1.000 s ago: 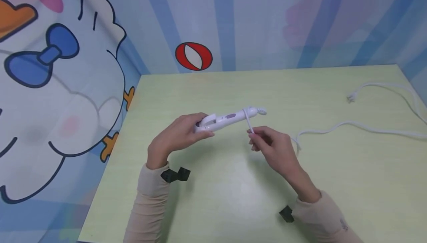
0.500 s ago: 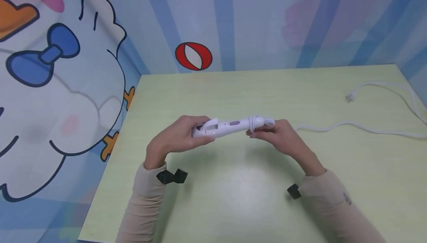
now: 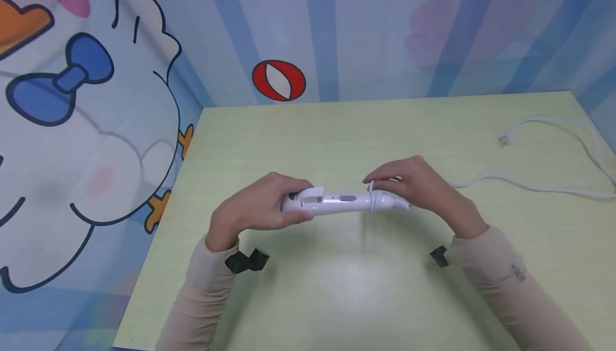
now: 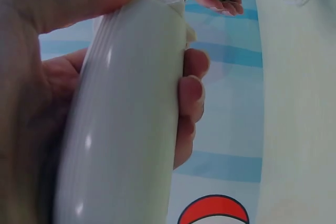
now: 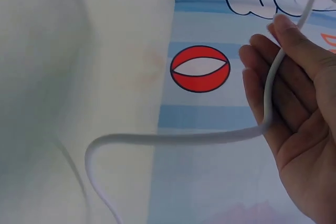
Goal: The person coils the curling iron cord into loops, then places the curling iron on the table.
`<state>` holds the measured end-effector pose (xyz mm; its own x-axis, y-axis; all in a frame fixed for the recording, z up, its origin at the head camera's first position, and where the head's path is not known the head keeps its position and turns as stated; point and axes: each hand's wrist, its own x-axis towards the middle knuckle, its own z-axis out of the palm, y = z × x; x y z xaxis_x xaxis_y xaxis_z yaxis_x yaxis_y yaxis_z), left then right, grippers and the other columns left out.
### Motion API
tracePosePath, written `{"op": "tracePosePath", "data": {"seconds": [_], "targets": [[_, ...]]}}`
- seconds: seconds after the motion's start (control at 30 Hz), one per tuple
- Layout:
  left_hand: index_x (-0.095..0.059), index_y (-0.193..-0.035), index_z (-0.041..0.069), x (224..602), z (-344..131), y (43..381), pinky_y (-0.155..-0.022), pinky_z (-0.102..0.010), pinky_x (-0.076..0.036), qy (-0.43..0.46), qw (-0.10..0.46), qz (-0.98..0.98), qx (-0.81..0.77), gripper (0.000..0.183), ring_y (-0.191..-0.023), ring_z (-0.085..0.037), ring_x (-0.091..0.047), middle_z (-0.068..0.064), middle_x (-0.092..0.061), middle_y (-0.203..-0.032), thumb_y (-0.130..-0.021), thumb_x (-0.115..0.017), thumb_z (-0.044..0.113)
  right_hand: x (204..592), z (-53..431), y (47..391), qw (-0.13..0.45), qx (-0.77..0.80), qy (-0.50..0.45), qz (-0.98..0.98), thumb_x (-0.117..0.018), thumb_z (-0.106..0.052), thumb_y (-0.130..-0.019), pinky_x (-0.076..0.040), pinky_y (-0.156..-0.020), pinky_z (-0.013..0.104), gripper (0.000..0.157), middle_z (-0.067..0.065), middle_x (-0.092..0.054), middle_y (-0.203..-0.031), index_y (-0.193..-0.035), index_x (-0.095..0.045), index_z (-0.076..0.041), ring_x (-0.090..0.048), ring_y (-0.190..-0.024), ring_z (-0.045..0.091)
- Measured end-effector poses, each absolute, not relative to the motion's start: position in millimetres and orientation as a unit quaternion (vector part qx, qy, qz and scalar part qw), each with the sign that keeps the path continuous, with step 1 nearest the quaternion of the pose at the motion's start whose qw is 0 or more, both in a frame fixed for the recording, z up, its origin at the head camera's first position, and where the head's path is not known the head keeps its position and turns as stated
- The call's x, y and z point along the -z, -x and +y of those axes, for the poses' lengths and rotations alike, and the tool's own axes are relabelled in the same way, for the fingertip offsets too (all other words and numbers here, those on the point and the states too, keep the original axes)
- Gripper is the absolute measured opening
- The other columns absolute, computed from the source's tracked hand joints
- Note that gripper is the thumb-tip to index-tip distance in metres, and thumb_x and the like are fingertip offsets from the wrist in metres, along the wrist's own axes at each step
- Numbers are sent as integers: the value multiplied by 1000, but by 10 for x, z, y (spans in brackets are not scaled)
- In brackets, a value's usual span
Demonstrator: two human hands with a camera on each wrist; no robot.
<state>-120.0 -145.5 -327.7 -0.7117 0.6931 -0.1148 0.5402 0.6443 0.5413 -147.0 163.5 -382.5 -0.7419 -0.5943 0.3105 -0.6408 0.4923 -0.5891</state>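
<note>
A white curling iron (image 3: 332,205) with a grey oval button and a raised lever is held level above the table. My left hand (image 3: 264,204) grips its left end, thumb and fingers curled round the thick white body (image 4: 123,98). At the other end, white power cord (image 3: 373,201) is wound round the handle by the coiled strain relief. Just above those turns, my right hand (image 3: 416,182) pinches the cord between thumb and fingertips. In the right wrist view the cord (image 5: 178,139) runs across the palm and trails off toward the table.
The rest of the cord (image 3: 510,180) lies across the right side of the pale green table (image 3: 337,137), running past its right edge. Its plug (image 3: 505,138) rests at the back right. A cartoon-printed wall (image 3: 366,35) stands behind the table.
My right hand has carried the cord from in front of the handle, underneath, and up to its far side, adding a turn. The iron has tipped more level and come slightly nearer.
</note>
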Motion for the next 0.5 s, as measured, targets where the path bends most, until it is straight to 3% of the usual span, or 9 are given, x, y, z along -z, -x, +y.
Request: {"op": "tracePosePath", "data": {"seconds": [0.5], "targets": [[-59,-99,20,3246,-1273,1055,-61,-26,-43,-318,150,925,-146,21,-66,-9,-52,7,-57,-79,-88,-60,38,3389,1523,1456,49,-223,-345,-911,-73,-11,-83,-53,-70,34,15,1,-74,-93,-98,-75,-11,-69,-79,15]]}}
